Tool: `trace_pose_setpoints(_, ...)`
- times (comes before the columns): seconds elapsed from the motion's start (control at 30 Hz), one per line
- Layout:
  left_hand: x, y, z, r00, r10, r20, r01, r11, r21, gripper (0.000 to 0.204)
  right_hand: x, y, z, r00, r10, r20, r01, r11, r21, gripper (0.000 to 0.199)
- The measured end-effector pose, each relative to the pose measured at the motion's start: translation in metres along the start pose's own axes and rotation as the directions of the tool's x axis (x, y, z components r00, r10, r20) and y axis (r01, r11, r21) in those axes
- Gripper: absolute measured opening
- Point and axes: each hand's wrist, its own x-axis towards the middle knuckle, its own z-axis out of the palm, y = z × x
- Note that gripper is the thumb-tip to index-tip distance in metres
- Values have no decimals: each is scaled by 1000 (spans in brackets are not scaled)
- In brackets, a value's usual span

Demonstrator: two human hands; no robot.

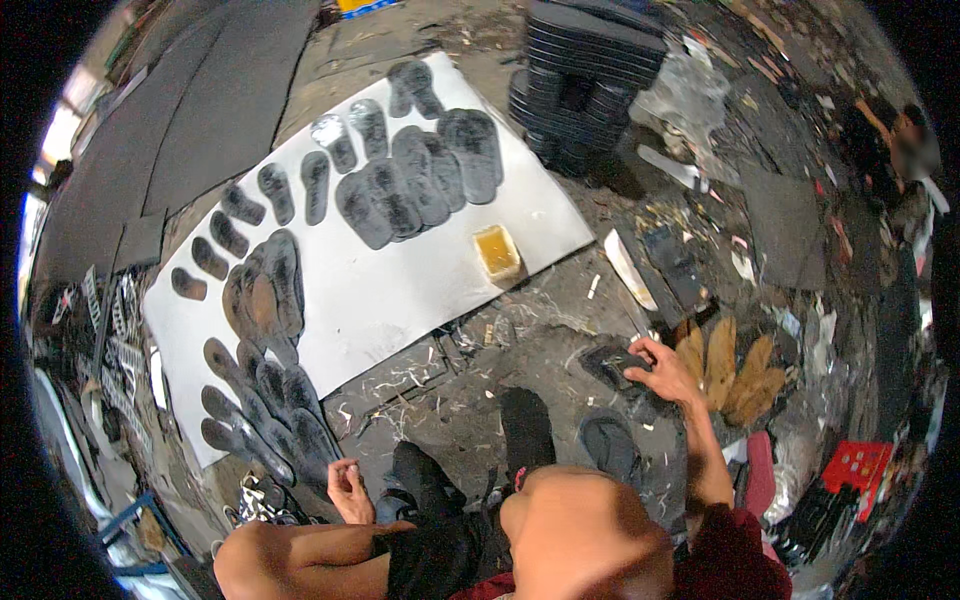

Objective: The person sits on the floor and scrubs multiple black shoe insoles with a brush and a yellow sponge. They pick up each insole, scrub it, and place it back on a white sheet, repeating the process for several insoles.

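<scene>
My right hand (665,372) is closed in a pinch beside a dark sole piece (603,366) on the ground; a thin greyish strip shows just past the fingertips, but what is gripped is too small to name. Near my left knee, my left hand (348,490) has loosely bent fingers and nothing visible in them. It is close to a cluster of black shoe soles (300,410) at the lower edge of a white board (400,320). More soles (405,185) lie in rows and overlapping groups on the board. A small tub of amber-yellow stuff (497,252) stands near its right edge.
A tall stack of black slabs (585,80) stands behind the board. Tan sole-shaped pieces (735,365) lie right of my right hand. A dark sandal (608,445) sits near my feet, and a red box (858,475) is at far right. Scraps litter the ground.
</scene>
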Motion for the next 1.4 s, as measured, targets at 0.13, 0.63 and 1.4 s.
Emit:
trace_pose_setpoints(0.13, -34, -66, -5, 985, -162, 53, 168, 975, -145, 13, 24, -66, -11, 995, -21, -95, 54, 931, 362, 46)
trace_pose_setpoints(0.63, -69, -66, -20, 914, -405, -8, 405, 912, 61, 28, 270, -126, 78, 895, -313, -317, 249, 942, -225, 63)
trace_pose_setpoints(1.4, -18, 240, -98, 902, 145, 406, -288, 904, 317, 32, -3, -133, 207, 965, -191, -178, 229, 947, 227, 17)
